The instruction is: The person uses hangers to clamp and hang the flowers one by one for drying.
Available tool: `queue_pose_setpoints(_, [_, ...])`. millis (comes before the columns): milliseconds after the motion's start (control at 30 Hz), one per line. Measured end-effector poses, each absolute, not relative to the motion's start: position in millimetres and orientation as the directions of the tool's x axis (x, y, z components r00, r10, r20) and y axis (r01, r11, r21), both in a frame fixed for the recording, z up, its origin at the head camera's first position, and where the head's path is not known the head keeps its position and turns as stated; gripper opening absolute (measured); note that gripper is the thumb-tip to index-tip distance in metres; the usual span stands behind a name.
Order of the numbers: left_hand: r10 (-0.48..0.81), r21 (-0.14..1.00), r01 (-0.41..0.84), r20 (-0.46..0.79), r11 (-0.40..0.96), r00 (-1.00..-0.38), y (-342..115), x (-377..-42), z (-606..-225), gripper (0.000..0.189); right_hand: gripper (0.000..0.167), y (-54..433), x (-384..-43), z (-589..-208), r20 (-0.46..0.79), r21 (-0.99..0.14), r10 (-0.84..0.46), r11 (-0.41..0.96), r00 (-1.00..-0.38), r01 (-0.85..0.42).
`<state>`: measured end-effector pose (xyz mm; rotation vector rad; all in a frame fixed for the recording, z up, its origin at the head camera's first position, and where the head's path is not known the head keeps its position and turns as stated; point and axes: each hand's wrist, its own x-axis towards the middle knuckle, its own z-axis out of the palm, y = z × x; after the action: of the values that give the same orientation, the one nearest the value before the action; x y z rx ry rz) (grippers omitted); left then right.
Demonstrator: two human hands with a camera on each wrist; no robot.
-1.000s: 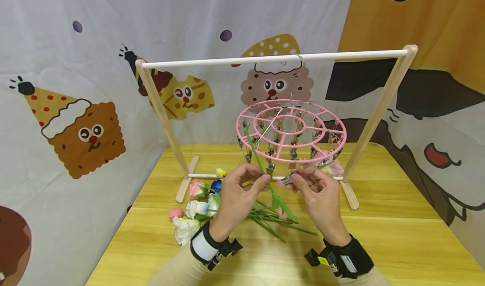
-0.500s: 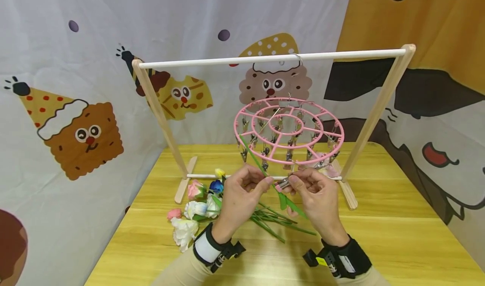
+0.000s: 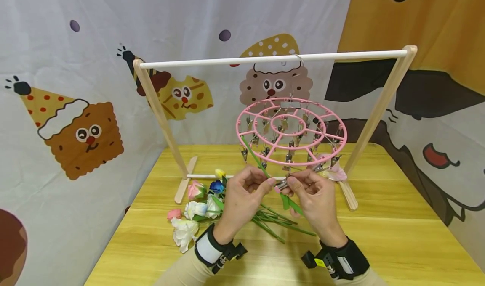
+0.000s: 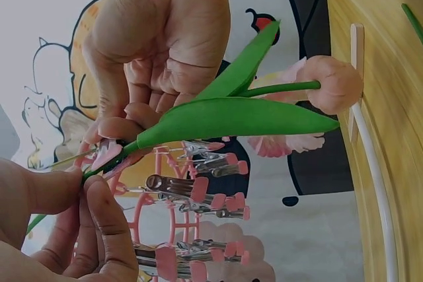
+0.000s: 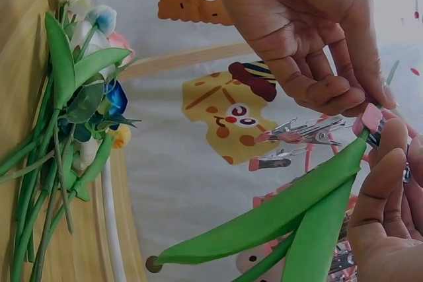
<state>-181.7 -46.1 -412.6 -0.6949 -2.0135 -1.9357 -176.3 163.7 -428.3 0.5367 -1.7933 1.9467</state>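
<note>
My left hand [image 3: 246, 199] pinches the green stem of an artificial tulip [image 4: 238, 117], whose leaves and peach bloom point down toward the table. Thumb and fingers of my right hand [image 3: 314, 199] pinch a metal clip [image 3: 282, 184] with pink tips. In the right wrist view the pink tips [image 5: 370, 118] lie against the stem just above the leaves; fingers partly hide whether they grip it. Over both hands hangs a round pink drying rack [image 3: 278, 145] with several more metal clips.
Several artificial flowers [image 3: 197, 210] lie in a bunch at the left, stems pointing right. A wooden stand [image 3: 382, 109] carries the rack on its white bar [image 3: 227, 61]. A pink flower [image 3: 335, 173] hangs at the rack's right side.
The clip in my right hand has moved left to the tulip stem. The stem has shifted slightly right and down in my left hand. The rack has turned a little.
</note>
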Motion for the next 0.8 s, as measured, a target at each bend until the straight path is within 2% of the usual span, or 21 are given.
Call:
queue_pose_setpoints(300, [0.170, 0.871, 0.491, 0.483, 0.008, -0.859, -45.5, -182.2, -414.5, 0.012, 0.015, 166.0, -174.0, -430.4, 0.478, -0.878, 0.037, -0.009, -0.878, -0.478])
queue_pose_setpoints(800, [0.206, 0.849, 0.528, 0.512, 0.028, -0.834, -46.8, -183.5, -417.3, 0.011, 0.016, 170.9, -172.5, -431.2, 0.448, -0.887, 0.072, 0.155, -0.891, -0.434])
